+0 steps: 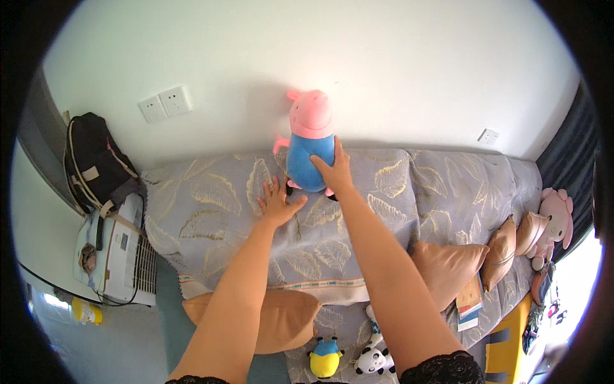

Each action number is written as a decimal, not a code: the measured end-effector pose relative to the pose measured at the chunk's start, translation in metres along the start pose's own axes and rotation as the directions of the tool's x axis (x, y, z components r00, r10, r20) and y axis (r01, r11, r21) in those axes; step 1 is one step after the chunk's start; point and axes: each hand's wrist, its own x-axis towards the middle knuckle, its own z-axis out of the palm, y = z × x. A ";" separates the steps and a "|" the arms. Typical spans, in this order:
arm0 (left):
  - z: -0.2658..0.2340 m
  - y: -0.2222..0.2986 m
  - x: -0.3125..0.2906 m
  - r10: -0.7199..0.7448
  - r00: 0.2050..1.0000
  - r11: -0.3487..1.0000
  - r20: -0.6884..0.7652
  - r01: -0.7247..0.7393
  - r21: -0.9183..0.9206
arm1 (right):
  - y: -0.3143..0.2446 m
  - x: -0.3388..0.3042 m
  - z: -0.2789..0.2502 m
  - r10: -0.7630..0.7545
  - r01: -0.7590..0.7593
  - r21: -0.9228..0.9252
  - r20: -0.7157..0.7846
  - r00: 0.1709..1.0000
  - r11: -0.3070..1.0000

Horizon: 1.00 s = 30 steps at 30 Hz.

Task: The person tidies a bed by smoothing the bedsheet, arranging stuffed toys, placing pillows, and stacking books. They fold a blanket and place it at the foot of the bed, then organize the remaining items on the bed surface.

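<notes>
A pink plush pig in a blue top sits upright on the top of the sofa back, close to the white wall. My right hand grips its blue body from the right side, thumb across the front. Just left of the toy's feet, my left hand lies with fingers spread on the grey sofa cover, which has a leaf pattern. It holds nothing.
Brown cushions lean along the seat, with a pink plush toy at the far right. A small yellow-and-blue plush and a plush panda lie below. At left, a black backpack rests on a white appliance.
</notes>
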 end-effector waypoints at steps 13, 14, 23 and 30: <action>0.020 0.006 -0.003 0.095 0.994 0.995 -0.045 -0.094 0.016 | -0.038 0.016 -0.002 -0.027 0.029 0.037 -0.057 0.998 0.999; 0.026 0.010 -0.002 0.103 0.994 0.995 -0.046 -0.102 0.017 | -0.042 0.011 -0.013 -0.010 0.009 -0.016 -0.048 0.999 1.000; 0.013 -0.017 -0.008 0.062 0.996 0.992 -0.062 -0.054 0.113 | 0.030 -0.375 -0.174 0.335 -0.333 -0.090 0.014 0.942 0.939; -0.008 0.032 -0.074 0.023 0.977 0.939 -0.210 -0.093 -0.330 | 0.019 -0.633 -0.271 0.784 -0.736 -0.277 0.301 0.543 0.617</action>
